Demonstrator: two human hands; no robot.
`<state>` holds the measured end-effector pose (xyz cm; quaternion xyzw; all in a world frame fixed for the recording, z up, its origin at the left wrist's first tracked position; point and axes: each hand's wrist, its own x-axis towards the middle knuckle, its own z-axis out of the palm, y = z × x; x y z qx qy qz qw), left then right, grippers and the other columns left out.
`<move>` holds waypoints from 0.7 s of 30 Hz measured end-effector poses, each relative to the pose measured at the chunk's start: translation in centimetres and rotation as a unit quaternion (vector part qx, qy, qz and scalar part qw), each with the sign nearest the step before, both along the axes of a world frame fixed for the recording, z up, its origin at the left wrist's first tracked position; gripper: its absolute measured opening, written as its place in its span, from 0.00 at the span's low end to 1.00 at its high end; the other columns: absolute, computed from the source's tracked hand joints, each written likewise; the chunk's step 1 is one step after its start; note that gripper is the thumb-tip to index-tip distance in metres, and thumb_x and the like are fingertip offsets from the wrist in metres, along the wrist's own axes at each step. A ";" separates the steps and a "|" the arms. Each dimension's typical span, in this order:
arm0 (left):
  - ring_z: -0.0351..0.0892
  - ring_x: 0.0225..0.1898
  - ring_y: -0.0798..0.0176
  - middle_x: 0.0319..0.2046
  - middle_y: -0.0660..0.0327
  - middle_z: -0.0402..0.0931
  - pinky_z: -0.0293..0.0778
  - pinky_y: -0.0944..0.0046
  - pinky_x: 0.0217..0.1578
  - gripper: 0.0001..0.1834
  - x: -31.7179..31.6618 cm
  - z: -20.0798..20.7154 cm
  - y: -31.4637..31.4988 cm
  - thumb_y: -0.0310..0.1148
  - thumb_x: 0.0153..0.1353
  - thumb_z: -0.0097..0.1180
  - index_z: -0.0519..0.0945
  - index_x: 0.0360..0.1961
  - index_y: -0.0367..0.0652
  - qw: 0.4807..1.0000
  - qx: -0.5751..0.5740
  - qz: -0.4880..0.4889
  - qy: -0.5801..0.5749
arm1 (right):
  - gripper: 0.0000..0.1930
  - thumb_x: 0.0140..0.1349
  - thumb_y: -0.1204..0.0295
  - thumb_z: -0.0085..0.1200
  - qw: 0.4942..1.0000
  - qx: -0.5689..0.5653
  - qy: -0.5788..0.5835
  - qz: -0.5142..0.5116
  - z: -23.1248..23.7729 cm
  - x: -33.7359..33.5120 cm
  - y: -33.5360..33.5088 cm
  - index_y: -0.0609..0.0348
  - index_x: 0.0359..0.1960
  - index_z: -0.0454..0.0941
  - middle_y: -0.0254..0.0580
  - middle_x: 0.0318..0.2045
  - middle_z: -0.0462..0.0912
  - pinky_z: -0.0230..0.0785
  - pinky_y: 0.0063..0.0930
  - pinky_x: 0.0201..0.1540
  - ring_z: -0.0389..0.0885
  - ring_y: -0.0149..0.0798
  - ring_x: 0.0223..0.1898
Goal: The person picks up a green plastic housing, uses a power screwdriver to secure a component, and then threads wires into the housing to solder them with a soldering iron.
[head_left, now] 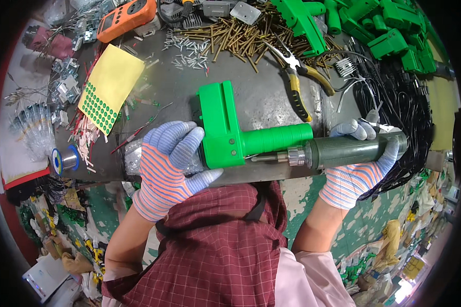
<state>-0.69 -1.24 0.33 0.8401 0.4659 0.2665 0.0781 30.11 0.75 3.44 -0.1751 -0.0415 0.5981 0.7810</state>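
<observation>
Green moulded plastic made up the piece in hand: a gun-shaped housing [225, 134] with a blocky body and a ribbed round handle running toward three o'clock, lying at the near edge of the grey metal bench [271, 100], just past centre of the view. It looked stiff and hollow, probably light for its bulk, with a smooth skin that could slide on steel; the squared body at nine o'clock seemed the surest place to pin it, the ribbed handle the better place for grip. The left hand [169, 166], in a striped knit glove, was curled against that body from nine o'clock, fingers [176, 135] bent and close together over the corner, thumb stretched under the lower edge at six o'clock; it pressed rather than fully enclosed. The right hand [356, 171], gloved alike, was wrapped tight round a dark green powered screwdriver [351, 150], its bit lying along the handle's underside and pointing to nine o'clock at the body. Whether the bit was seated in a screw I could not tell. Brass screws [241, 36] lay heaped at twelve o'clock, yellow-handled pliers [299, 82] at one o'clock, more green housings [389, 30] beyond.
</observation>
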 end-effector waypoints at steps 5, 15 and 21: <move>0.73 0.52 0.48 0.52 0.55 0.73 0.69 0.47 0.52 0.41 -0.2 -0.4 -0.3 0.47 0.43 0.74 0.73 0.58 0.46 1.000 -0.009 0.006 0.000 | 0.21 0.59 0.59 0.64 1.000 0.004 0.008 -0.015 0.0 -1.2 0.2 0.62 0.46 0.75 0.36 0.28 0.75 0.71 0.41 0.48 0.73 0.37 0.31; 0.72 0.52 0.49 0.53 0.56 0.73 0.68 0.48 0.53 0.42 -0.3 -0.2 -0.2 0.48 0.43 0.74 0.73 0.60 0.47 1.000 -0.018 0.002 0.005 | 0.32 0.58 0.58 0.65 1.000 -0.002 -0.005 -0.011 -0.5 -0.9 0.5 0.71 0.56 0.71 0.35 0.28 0.75 0.71 0.37 0.46 0.73 0.36 0.32; 0.72 0.54 0.48 0.54 0.55 0.73 0.69 0.48 0.55 0.41 -0.4 0.0 -0.3 0.48 0.41 0.76 0.74 0.58 0.48 1.000 -0.028 0.012 -0.001 | 0.26 0.58 0.57 0.63 0.998 0.024 0.021 0.051 -1.6 -0.5 1.2 0.66 0.50 0.75 0.36 0.26 0.76 0.69 0.38 0.47 0.73 0.36 0.31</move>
